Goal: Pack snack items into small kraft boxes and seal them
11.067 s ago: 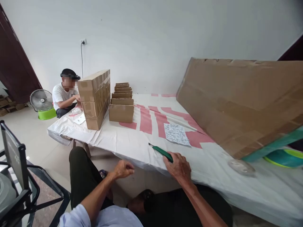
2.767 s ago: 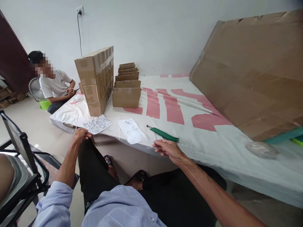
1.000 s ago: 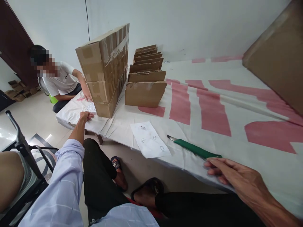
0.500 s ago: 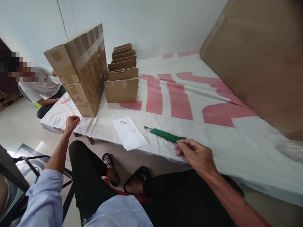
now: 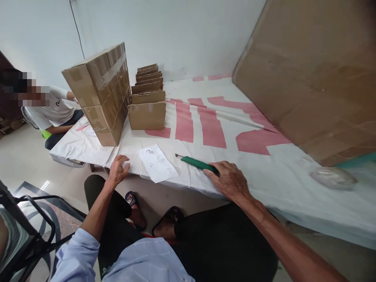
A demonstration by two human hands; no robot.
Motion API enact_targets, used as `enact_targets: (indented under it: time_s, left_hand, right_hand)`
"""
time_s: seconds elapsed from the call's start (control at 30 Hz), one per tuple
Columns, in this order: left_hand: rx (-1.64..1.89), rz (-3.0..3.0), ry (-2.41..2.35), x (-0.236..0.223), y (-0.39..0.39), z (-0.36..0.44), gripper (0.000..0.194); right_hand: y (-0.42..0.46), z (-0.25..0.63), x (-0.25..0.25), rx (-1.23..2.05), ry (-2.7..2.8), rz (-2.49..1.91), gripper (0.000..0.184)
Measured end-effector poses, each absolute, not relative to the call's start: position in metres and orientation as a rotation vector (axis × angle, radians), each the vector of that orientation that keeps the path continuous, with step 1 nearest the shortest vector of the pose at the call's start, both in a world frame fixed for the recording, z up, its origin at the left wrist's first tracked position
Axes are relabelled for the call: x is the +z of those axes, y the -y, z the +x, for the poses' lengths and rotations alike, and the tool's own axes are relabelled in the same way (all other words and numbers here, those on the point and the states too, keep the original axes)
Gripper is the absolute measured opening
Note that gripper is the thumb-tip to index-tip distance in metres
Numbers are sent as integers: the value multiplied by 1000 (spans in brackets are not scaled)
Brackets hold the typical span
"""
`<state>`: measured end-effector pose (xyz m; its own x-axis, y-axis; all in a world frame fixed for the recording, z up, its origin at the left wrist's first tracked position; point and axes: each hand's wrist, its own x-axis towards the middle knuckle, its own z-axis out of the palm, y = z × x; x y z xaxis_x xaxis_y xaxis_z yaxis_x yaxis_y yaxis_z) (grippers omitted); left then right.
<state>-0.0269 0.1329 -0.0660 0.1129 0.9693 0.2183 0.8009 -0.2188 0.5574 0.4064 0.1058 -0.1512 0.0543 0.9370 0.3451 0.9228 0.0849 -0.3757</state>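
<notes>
Green knife [image 5: 195,162] is being held by the right hand [image 5: 230,180] at the front of the white-covered counter [image 5: 205,188], its bare blade being pointed left; the right grip is being closed on the rear end of the handle. Whether the handle is also being supported by the cloth cannot be told. By the left hand [image 5: 117,170] nothing is being gripped: its grip is being held open, fingers loosely bent, at the counter's front edge. Between the two hands, a white sheet [image 5: 158,163] with small dark drawings is being carried by the counter, just beside the blade. Beyond the left hand, taped boxes [image 5: 101,94] are being borne in a tall stack, and a row of cardboard pieces [image 5: 147,116] is being lined up alongside. Behind the stack, a person in a white shirt [image 5: 58,105] is being partly hidden. At the right, the counter is being partly covered by a large carton [image 5: 308,78], near which a clear bundle [image 5: 333,178] is being carried.
</notes>
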Motion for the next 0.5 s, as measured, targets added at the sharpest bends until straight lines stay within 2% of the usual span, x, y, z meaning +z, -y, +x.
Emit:
enact_targets:
  time_s: [0.27, 0.37, 0.5]
  left_hand:
    - [471, 2397, -1529, -70, -135, 14, 52]
    - [330, 2446, -1586, -74, -131, 24, 62]
    - [241, 2451, -1659, -80, -122, 35, 59]
  right_hand:
    - [-106, 428, -145, -91, 1633, -1981, 23]
    - [-106, 421, -139, -116, 1582, -1984, 29]
    - [-108, 392, -135, -125, 1632, -1810, 32]
